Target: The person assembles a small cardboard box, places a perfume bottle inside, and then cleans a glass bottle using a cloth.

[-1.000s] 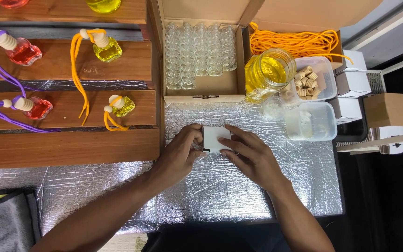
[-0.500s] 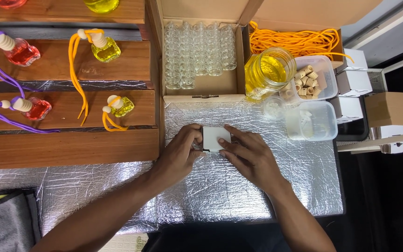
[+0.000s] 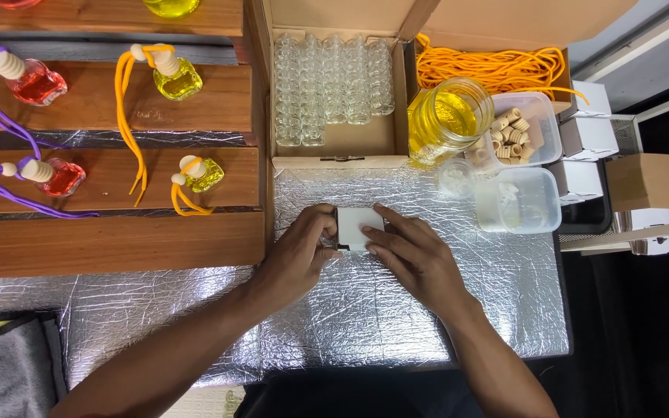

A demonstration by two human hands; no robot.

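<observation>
Pinching the small white box [image 3: 359, 226] from both sides, your left hand [image 3: 297, 249] and right hand [image 3: 412, 255] kept it mid-counter [image 3: 427, 325], near the carton edge [image 3: 340, 162]; foil lay bare below.

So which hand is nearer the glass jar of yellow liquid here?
Right. The right hand lies below and slightly left of the jar, on the small white box. The left hand holds the box's other side, farther left.
</observation>
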